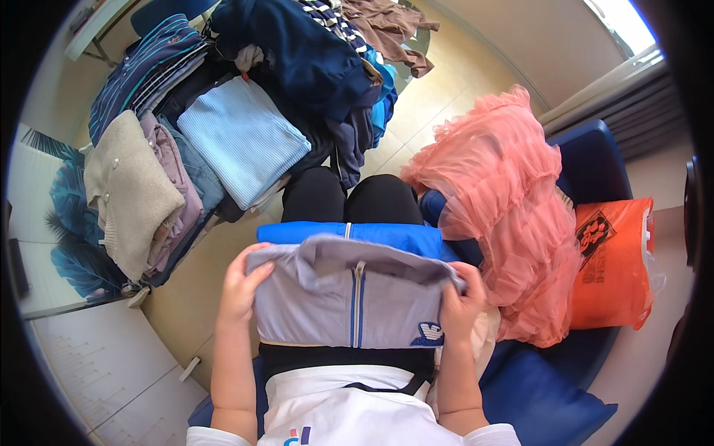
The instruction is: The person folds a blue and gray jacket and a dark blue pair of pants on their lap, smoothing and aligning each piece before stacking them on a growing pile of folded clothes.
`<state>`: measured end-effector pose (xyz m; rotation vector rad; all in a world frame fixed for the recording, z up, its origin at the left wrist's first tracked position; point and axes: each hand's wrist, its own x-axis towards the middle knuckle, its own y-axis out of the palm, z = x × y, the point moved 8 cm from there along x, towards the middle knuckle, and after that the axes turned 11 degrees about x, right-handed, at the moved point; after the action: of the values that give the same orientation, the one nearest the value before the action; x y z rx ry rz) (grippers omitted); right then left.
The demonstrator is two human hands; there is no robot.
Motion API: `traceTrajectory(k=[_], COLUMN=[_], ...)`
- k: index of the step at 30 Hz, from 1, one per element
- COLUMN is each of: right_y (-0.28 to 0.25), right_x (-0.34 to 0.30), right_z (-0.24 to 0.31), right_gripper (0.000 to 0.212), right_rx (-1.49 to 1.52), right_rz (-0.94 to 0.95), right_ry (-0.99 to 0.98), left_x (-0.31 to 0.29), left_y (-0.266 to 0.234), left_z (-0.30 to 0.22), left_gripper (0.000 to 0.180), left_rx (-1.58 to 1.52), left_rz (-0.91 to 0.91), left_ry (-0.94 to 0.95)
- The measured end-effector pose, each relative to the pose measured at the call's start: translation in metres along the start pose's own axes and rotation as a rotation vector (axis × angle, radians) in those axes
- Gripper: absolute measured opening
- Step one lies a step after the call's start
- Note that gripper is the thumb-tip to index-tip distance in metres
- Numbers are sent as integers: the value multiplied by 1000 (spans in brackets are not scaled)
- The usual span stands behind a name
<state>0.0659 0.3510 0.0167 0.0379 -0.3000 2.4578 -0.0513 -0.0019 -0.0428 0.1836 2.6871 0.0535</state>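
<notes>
Across my lap lies a folded grey zip-up jacket (pixel 305 316) with a blue-edged zip down its middle and a dark blue emblem near its lower right corner. Its collar end is turned away from me. My left hand (pixel 242 286) grips the upper left edge, thumb on top. At the opposite upper corner, my right hand (pixel 462 297) pinches the cloth in the same way. A bright blue layer with a pale zip (pixel 394 236) shows beyond the collar; whether it belongs to the same jacket I cannot tell.
Folded clothes stand in piles at the left, with a beige cardigan (pixel 130 189) and a light blue ribbed garment (pixel 242 137) on top. Dark clothes (pixel 297 59) heap behind them. To my right are a pink ruffled tulle garment (pixel 506 215), an orange bag (pixel 613 275) and a blue cushion (pixel 543 398).
</notes>
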Motion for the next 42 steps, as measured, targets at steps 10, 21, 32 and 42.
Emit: traceTrajectory(k=[10, 21, 32, 42], right_y=[-6, -3, 5, 20], right_x=[12, 13, 18, 8], right_z=[-19, 1, -44, 83], right_gripper=[21, 12, 10, 34], right_rx=[-296, 398, 273, -269], right_rz=[8, 278, 238, 209], right_ry=[139, 357, 396, -324], left_x=[10, -13, 14, -1], left_y=[-10, -17, -20, -15], left_z=[23, -19, 19, -8], left_gripper=[22, 24, 17, 33], left_rx=[40, 365, -27, 145], left_rz=[-49, -154, -8, -3], left_ry=[18, 202, 5, 32])
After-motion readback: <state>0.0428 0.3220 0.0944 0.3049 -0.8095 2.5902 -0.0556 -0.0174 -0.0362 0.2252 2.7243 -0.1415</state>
